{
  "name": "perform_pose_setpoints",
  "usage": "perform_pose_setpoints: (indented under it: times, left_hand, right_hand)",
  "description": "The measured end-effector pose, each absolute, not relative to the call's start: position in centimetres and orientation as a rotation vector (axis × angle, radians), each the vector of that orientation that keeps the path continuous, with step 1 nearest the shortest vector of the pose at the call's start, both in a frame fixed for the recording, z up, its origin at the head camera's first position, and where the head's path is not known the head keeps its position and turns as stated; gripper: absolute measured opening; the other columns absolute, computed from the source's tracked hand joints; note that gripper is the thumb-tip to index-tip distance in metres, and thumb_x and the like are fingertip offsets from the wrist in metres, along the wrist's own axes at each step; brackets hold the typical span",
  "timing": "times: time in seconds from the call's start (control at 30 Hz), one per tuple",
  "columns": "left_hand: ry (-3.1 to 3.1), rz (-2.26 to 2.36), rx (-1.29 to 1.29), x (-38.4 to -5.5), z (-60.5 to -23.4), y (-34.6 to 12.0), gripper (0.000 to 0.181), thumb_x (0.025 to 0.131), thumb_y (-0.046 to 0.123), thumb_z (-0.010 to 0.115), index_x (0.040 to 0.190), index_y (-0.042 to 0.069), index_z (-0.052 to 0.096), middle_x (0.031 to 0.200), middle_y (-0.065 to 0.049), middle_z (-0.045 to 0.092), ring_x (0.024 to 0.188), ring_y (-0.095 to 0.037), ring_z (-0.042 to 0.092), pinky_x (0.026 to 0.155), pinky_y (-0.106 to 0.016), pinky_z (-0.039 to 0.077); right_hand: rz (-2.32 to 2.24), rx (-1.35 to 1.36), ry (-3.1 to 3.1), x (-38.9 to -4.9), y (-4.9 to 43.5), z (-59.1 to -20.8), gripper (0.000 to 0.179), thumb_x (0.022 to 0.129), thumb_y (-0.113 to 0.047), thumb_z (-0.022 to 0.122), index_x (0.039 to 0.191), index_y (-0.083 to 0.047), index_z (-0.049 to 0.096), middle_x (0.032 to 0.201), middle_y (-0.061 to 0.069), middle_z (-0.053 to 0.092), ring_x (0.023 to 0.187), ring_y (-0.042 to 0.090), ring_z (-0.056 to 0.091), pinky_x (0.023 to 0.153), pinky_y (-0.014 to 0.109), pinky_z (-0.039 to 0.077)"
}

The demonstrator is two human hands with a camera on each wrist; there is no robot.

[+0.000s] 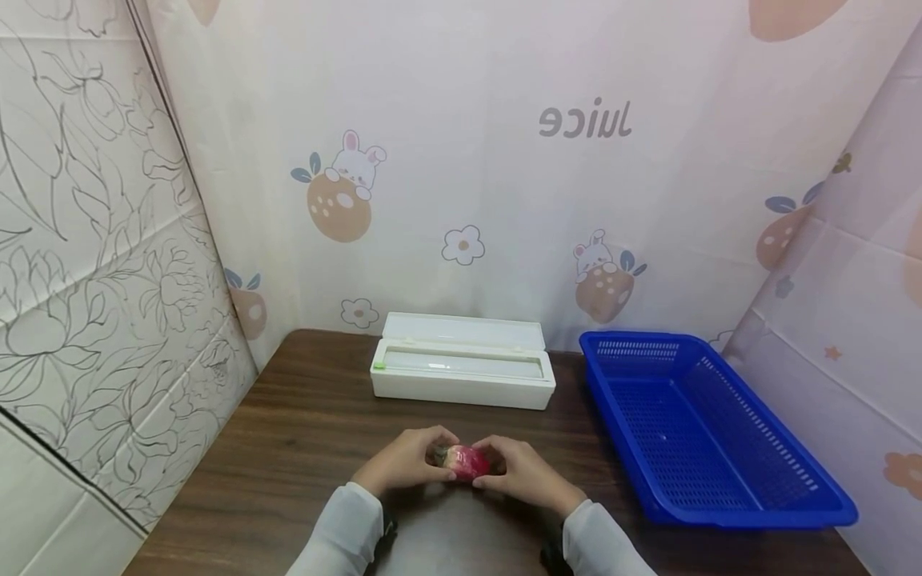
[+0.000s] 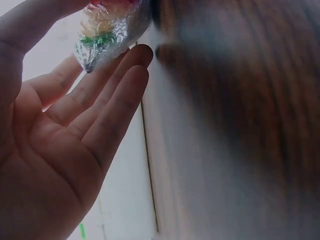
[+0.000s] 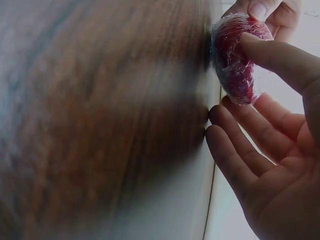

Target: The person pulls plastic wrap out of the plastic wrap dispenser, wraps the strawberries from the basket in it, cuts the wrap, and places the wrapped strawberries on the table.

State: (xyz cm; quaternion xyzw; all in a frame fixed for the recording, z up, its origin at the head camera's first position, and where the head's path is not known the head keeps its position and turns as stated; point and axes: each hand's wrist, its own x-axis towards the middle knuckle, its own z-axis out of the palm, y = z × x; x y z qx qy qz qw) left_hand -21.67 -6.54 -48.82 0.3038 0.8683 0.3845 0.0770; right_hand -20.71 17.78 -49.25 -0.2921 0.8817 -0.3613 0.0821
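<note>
A red fruit with a pale yellowish end and some green is wrapped in clear cling film, low over the table's near middle. My left hand holds its left, pale end between thumb and fingers. From the right, my right hand holds the red end the same way. Crinkled film covers the fruit in the left wrist view, gathered to a point at the green end. In the right wrist view the thumb presses on the wrapped red side, and the lower fingers spread out beneath. The fruit's exact kind cannot be told.
Behind the hands stands a white cling film dispenser, its lid raised. A blue plastic basket is on the right side of the brown wooden table. Printed curtains close off the back and sides.
</note>
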Motion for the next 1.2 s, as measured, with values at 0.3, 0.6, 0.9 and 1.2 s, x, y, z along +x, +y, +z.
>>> perform_pose_setpoints:
  times: [0.3,0.6,0.9,1.2]
  left_hand:
    - [2.597,1.172,0.908,-21.59,-49.34,-6.58,0.046,0.078,0.038,0.073,0.116,0.018,0.059,0.109,0.002,0.064,0.088,-0.003,0.057,0.076,-0.027,0.053]
    - [2.598,1.198,0.930,-21.47,-49.17,-6.53,0.045,0.081,0.043,0.069,0.117,0.019,0.058,0.111,0.003,0.063,0.089,-0.005,0.057,0.078,-0.029,0.053]
    - [2.540,1.271,0.931,-21.20,-49.31,-6.37,0.040,0.082,0.041,0.068,0.115,0.019,0.058,0.110,0.004,0.064,0.089,-0.008,0.059,0.079,-0.033,0.054]
    - [2.555,1.248,0.938,-21.34,-49.22,-6.34,0.044,0.082,0.043,0.067,0.118,0.018,0.057,0.114,0.002,0.062,0.090,-0.006,0.058,0.078,-0.030,0.054]
  right_hand:
    - [-1.067,-0.886,2.644,-20.73,17.80,-49.66,0.048,0.080,-0.037,0.072,0.121,-0.020,0.053,0.100,-0.005,0.066,0.088,0.004,0.058,0.076,0.029,0.055]
    - [-1.116,-0.902,2.615,-20.66,17.81,-49.51,0.050,0.082,-0.041,0.068,0.124,-0.019,0.052,0.103,-0.003,0.065,0.092,0.006,0.058,0.076,0.029,0.055]
    - [-1.102,-0.858,2.624,-20.57,17.85,-49.58,0.046,0.083,-0.043,0.066,0.121,-0.020,0.053,0.101,-0.005,0.065,0.091,0.006,0.058,0.077,0.030,0.055]
    - [-1.120,-0.880,2.596,-20.60,17.90,-49.45,0.054,0.081,-0.043,0.069,0.125,-0.018,0.051,0.104,-0.003,0.064,0.092,0.008,0.058,0.077,0.030,0.056]
